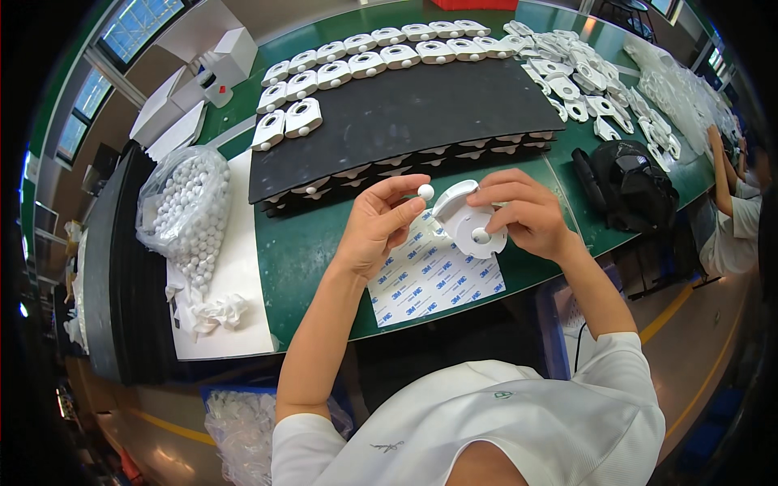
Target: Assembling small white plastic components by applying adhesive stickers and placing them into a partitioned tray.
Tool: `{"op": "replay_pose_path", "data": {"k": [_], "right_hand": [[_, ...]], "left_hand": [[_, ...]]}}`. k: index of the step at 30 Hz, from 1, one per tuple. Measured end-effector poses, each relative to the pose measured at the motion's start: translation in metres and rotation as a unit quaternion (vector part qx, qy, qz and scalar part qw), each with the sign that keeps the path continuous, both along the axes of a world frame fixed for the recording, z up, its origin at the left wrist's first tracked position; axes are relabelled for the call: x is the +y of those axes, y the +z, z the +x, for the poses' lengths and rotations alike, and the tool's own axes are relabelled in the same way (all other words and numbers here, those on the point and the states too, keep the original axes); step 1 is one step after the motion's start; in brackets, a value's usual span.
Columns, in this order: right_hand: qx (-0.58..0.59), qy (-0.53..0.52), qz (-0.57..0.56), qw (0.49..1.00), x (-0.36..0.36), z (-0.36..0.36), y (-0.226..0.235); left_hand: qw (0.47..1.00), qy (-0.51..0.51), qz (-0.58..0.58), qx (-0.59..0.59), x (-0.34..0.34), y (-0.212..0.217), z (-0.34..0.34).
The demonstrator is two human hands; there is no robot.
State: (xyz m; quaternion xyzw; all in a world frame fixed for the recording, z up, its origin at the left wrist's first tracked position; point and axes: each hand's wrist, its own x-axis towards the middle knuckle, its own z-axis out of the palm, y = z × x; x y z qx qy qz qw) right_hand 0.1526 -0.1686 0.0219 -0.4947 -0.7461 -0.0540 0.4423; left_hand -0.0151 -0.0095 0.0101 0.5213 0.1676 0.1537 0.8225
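My left hand [378, 225] pinches a small white ball [425, 192] between thumb and forefinger. Just to its right, my right hand [523, 212] grips a white plastic housing [460, 217] with a curved raised wall and a round hole near its lower end. Ball and housing are close but apart. Both are held above a printed backing sheet [438, 279] on the green table. Beyond my hands, rows of similar white housings with balls [333, 74] stand on a black foam board [405, 113]. That board lies on stacked layers with more white parts between them.
A clear bag of white balls [185, 209] sits at left on white board, beside crumpled tissue [219, 312]. Loose white housings [579, 73] are heaped at the far right. A black bag [628, 186] lies at right, near another person's arm [720, 170]. Black sheets [121, 267] stand at far left.
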Motion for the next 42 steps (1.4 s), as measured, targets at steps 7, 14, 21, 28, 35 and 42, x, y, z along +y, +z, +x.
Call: {"op": "replay_pose_path", "data": {"k": [7,14,21,28,35,42], "right_hand": [[0.525,0.076,-0.098,0.842,0.015,-0.010,-0.021],[0.635,0.070,-0.172,0.750,0.019,-0.019,-0.027],[0.605,0.071,-0.176,0.773,0.021,-0.018,-0.030],[0.602,0.086,-0.175,0.775,0.021,-0.015,-0.032],[0.566,0.119,-0.186,0.795,0.021,-0.020,-0.033],[0.433,0.134,-0.178,0.873,0.037,-0.026,-0.003]], "left_hand": [[1.000,0.018,0.012,0.004,-0.005,0.002,0.003],[0.994,0.045,0.094,0.030,-0.005,0.000,0.004],[0.988,0.048,0.141,0.042,-0.006,0.001,0.005],[0.990,0.007,0.122,0.066,-0.003,0.001,0.003],[0.993,-0.014,0.116,0.021,-0.004,-0.001,0.002],[0.990,0.011,0.130,-0.049,0.003,-0.007,-0.001]]}}
